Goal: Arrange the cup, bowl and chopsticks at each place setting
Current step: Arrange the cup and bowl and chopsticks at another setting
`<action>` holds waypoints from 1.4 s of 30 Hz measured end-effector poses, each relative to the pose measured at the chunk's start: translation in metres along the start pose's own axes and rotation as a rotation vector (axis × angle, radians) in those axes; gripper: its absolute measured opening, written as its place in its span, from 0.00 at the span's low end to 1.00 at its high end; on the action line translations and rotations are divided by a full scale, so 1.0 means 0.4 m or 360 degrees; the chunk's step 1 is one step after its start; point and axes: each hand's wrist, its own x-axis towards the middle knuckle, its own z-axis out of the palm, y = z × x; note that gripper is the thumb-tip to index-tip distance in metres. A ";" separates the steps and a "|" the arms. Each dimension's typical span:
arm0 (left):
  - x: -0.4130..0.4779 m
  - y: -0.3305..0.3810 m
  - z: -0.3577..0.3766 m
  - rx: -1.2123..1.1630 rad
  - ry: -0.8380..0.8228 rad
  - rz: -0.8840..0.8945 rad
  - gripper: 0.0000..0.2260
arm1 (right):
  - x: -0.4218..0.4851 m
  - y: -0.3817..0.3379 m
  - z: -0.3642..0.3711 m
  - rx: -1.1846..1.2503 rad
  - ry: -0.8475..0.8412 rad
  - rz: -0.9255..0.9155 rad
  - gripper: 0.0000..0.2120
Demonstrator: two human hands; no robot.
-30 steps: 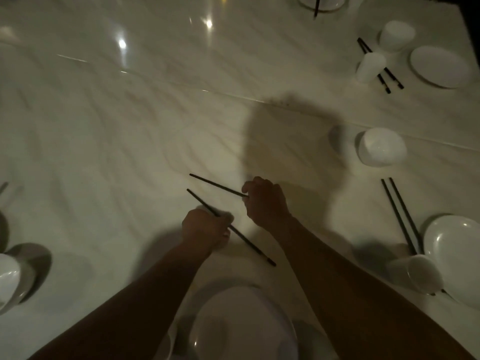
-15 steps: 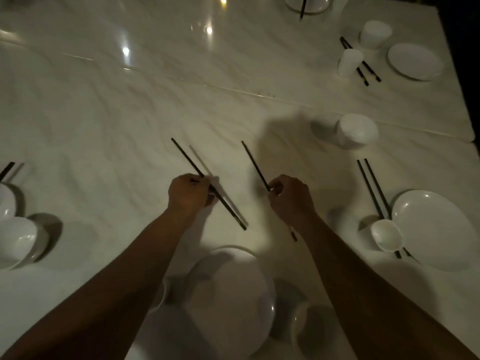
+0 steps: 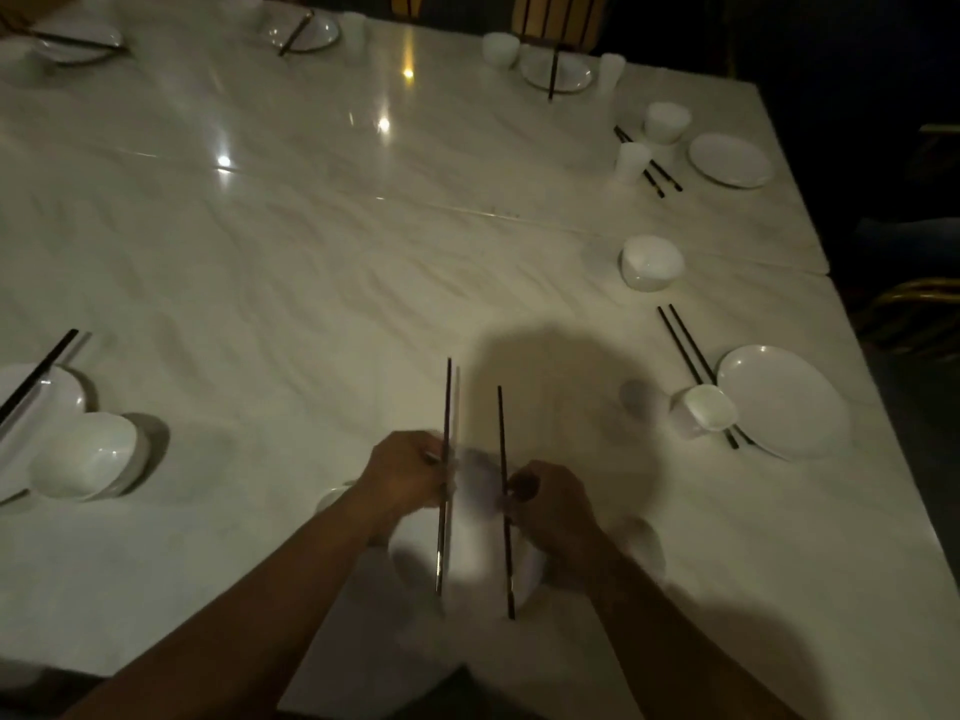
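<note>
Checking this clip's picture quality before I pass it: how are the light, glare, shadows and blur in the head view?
Head view: dim overall, corners falling to black; bright lamp glare on the table near its far middle; a broad dark shadow beyond the hands; motion blur smears the left hand, the chopstick it holds and the plate beneath; the right hand is sharper; table edges bow from the wide lens.

Restaurant dining room: long marble table (image 3: 311, 262) with repeated place settings, gilt chairs (image 3: 558, 15).
</note>
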 end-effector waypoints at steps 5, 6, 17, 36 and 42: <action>-0.008 -0.061 0.017 0.0346 -0.0075 -0.0005 0.08 | -0.043 0.019 0.063 0.0229 -0.0084 0.0169 0.10; -0.010 -0.070 0.019 0.0410 -0.0089 0.0009 0.09 | -0.043 0.023 0.074 0.0288 -0.0091 0.0195 0.10; 0.027 -0.137 0.036 0.0668 -0.0164 0.0041 0.03 | -0.026 0.036 0.117 0.0327 0.0000 0.0163 0.06; 0.031 -0.126 0.058 0.0916 -0.0221 0.0282 0.03 | 0.000 0.046 0.150 0.0094 0.0005 0.0083 0.05; 0.032 -0.130 0.066 0.0990 -0.0243 0.0325 0.05 | -0.005 0.040 0.134 0.0076 0.0001 0.0059 0.06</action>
